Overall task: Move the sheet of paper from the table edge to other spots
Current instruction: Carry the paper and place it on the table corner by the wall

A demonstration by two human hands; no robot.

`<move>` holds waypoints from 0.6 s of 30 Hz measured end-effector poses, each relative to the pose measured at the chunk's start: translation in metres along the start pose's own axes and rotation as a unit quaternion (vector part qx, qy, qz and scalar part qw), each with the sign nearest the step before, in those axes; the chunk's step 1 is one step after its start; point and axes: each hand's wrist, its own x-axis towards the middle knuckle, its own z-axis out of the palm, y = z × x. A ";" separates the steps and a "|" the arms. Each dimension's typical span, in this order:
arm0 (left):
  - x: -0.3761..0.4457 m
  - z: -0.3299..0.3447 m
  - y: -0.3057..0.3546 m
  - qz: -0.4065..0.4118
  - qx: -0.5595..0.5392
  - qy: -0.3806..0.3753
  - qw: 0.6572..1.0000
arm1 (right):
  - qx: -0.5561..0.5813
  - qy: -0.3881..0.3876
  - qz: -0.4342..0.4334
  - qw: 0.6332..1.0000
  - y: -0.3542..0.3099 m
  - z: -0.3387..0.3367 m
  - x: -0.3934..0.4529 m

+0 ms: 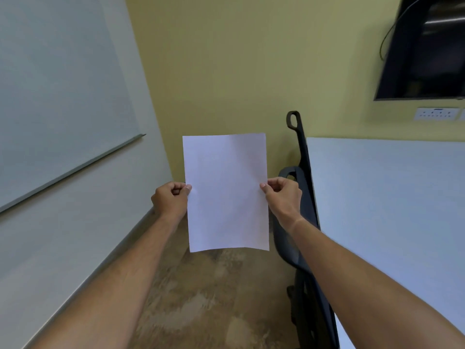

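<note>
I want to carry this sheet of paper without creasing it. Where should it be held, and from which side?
Hold the sheet of paper at its two long side edges near mid-height, coming in from both sides, as the left hand and right hand do now. Each pinches an edge between thumb and fingers. Thin and limp, it hangs flat when supported on both sides.

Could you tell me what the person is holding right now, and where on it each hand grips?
A blank white sheet of paper, held in the air: the left hand pinches its left edge, the right hand its right edge, both around mid-height.
</note>
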 end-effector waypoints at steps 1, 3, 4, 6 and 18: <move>0.004 0.001 0.000 0.000 -0.003 0.001 1.000 | 0.004 -0.003 0.001 1.000 -0.001 0.002 0.004; 0.051 0.032 -0.001 0.006 -0.015 -0.003 1.000 | 0.012 0.013 0.006 1.000 0.002 0.025 0.048; 0.055 0.033 0.000 0.007 -0.018 -0.002 1.000 | 0.018 0.011 0.008 1.000 0.002 0.027 0.050; 0.103 0.061 0.003 0.008 -0.021 -0.002 1.000 | 0.024 0.021 0.015 0.999 0.004 0.047 0.095; 0.257 0.178 0.010 0.032 -0.047 -0.055 0.997 | 0.045 0.051 0.020 0.997 0.026 0.094 0.249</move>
